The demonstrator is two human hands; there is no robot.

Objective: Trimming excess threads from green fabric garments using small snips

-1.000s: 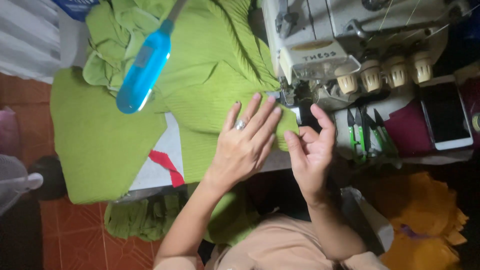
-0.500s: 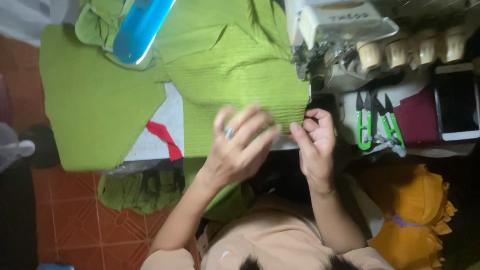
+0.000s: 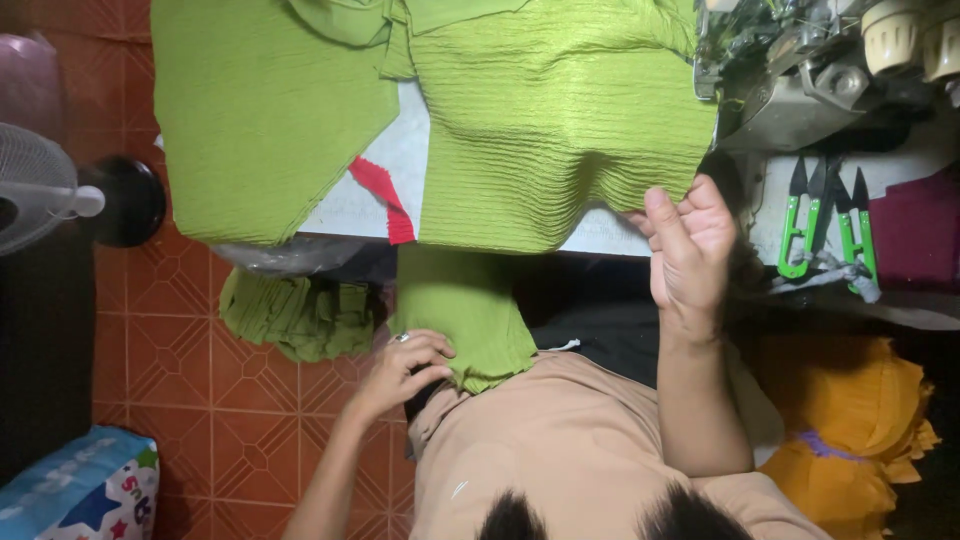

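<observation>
Ribbed green fabric covers the white sewing table and hangs over its near edge into my lap. My right hand pinches the cloth's right edge just below the sewing machine. My left hand, a ring on one finger, is down below the table and grips the hanging strip of the same green fabric near its lower end.
Two green-handled thread snips lie right of my right hand beside a maroon cloth. A red scrap lies on the table. Folded green pieces hang at left. A fan stands on the tiled floor; orange fabric is piled lower right.
My left hand has left the tabletop and dropped below the table edge onto the hanging fabric. My right hand stays at the cloth's edge. The view has tilted downward and closer.
</observation>
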